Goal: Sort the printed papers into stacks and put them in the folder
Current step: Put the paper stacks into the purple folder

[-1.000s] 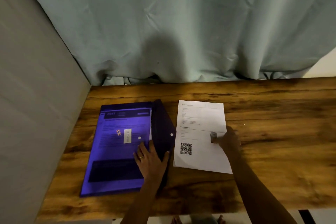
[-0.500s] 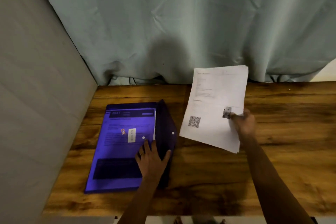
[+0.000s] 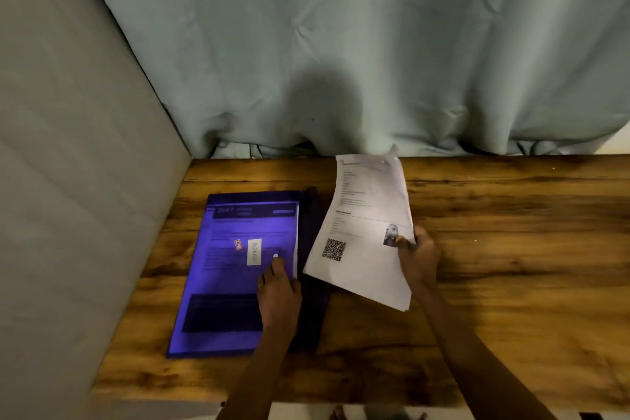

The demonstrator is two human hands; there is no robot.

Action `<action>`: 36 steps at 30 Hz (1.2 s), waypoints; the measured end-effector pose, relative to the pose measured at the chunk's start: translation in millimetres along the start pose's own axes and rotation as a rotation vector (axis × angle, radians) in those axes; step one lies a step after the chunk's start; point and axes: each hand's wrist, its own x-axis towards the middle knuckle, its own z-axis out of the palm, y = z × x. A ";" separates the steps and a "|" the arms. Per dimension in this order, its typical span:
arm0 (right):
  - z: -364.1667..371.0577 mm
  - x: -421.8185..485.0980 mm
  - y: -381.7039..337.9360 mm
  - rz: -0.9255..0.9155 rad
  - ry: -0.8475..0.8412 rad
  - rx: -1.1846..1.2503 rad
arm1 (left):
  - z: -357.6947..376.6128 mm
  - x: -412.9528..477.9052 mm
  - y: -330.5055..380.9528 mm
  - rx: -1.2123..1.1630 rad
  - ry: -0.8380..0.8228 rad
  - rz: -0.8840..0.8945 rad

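Head view showed my left hand (image 3: 278,293) lying on the purple folder (image 3: 225,283), fingers straight and pressing its translucent cover down near the white snap button (image 3: 275,256); a ring (image 3: 260,285) sat on one finger. Through the cover I could see a printed sheet inside. The folder lay flat on the left part of the wooden worktop (image 3: 511,266), its dark flap (image 3: 313,215) folded open to the right. My right hand (image 3: 417,256) gripped a stack of printed papers (image 3: 361,269) by its right edge, thumb on top beside a small printed photo, the other fingers hidden underneath. The stack was lifted off the worktop and tilted, its lower left corner over the open flap, near my left hand, its far end toward the pale green curtain (image 3: 341,44). A QR code (image 3: 334,249) showed on the top sheet. A grey wall (image 3: 68,181) closed the left side
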 end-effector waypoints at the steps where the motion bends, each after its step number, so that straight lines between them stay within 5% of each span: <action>1: 0.8 -0.2 1.2 0.021 0.011 0.002 | -2.3 1.1 -0.5 -0.046 -0.007 -0.014; 18: 19.2 -10.2 16.9 0.375 0.057 0.154 | -17.2 8.9 -2.7 -0.168 -0.090 -0.081; 31: 33.6 -49.5 -0.6 -0.083 0.078 -0.207 | -23.9 7.0 -0.9 -0.250 -0.080 -0.060; 36: 27.9 -49.7 -4.3 -0.127 0.070 -0.228 | -26.9 5.1 1.4 -0.181 -0.068 -0.058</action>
